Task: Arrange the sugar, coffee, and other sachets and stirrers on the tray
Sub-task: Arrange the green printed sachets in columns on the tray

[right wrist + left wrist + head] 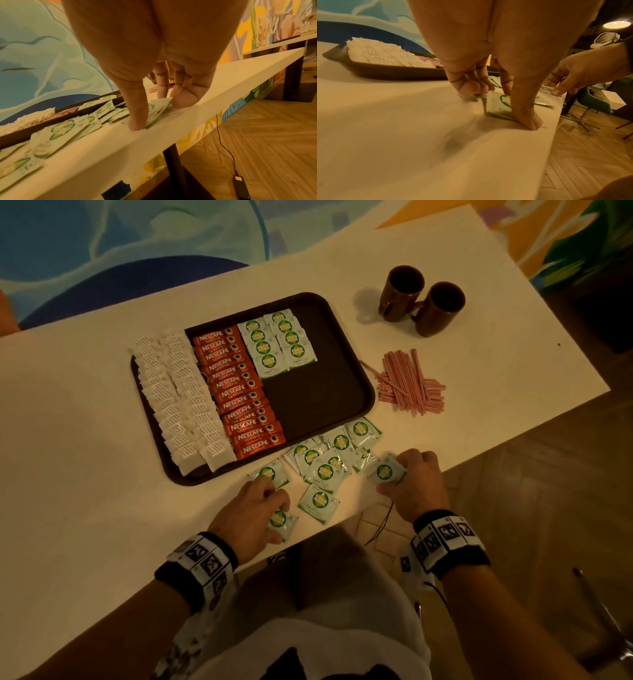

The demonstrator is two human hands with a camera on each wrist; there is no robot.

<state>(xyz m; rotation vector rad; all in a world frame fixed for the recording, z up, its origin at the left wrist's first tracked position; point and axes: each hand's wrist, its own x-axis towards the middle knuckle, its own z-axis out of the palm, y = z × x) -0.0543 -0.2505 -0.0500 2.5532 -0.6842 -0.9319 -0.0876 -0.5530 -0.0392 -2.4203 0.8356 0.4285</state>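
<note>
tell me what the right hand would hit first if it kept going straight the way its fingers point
Probably the loose green sachets heaped beyond the one that the right hand pinches, then the tray rim; depth is hard to judge.

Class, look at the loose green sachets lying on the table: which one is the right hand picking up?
The sachet at the far right of the scatter, by the table edge. The right hand pinches it between thumb and fingers.

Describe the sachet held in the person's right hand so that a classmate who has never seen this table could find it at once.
Start at the dark tray; loose green sachets lie on the white table in front of it. At the table's near edge, right of the pile, the right hand pinches one sachet, the rightmost.
</note>
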